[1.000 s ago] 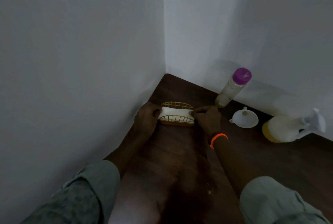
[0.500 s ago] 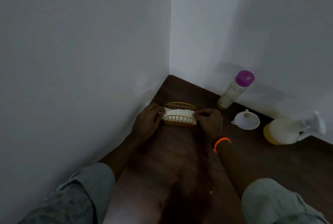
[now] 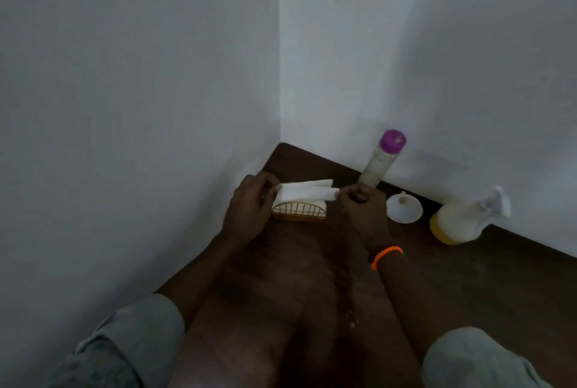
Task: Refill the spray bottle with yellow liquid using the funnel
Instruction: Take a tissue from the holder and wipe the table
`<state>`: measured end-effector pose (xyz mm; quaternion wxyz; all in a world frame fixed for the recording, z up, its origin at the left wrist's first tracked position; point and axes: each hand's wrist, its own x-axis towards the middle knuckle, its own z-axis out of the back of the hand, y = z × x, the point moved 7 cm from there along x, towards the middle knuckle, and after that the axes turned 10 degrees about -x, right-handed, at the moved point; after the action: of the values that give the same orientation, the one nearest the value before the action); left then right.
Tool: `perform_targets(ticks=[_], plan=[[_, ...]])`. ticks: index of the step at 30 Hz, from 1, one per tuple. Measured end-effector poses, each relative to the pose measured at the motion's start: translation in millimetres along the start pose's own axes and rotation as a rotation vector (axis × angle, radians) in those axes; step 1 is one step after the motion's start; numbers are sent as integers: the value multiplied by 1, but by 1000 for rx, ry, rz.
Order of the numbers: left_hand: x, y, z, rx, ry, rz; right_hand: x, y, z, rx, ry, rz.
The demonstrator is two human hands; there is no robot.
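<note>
Yellow liquid sits low in the spray bottle, which stands on the desk to the right of the funnel, against the wall; its long axis looks roughly upright, nozzle pointing right. Nothing of the refill looks started: the funnel lies spout-up, untouched. Left of the funnel, the left hand and right hand each pinch an end of a white napkin above its wire holder. A purple-capped bottle stands just behind the funnel.
</note>
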<state>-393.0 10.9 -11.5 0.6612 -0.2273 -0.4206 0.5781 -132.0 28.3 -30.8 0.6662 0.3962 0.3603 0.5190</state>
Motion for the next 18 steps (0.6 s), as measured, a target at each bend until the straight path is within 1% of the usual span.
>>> perform_targets(ticks=[5,7,12,14,15,17,18], plan=[[-13,-39,12,-217,-27,-56,-15,24,31,84,0,65],[-21,-48,14,-262,-43,-30,-25,29,44,116,-7,75],[-56,-62,-6,-427,31,160,-62,35,85,79,-10,147],[-76,-68,-24,-508,50,303,-78,32,99,47,12,155],[-87,-72,-35,-588,68,395,-86,29,105,39,28,154],[-109,-82,-61,-710,176,533,-100,21,117,43,56,146],[-117,-87,-72,-720,258,567,-107,17,123,37,70,143]])
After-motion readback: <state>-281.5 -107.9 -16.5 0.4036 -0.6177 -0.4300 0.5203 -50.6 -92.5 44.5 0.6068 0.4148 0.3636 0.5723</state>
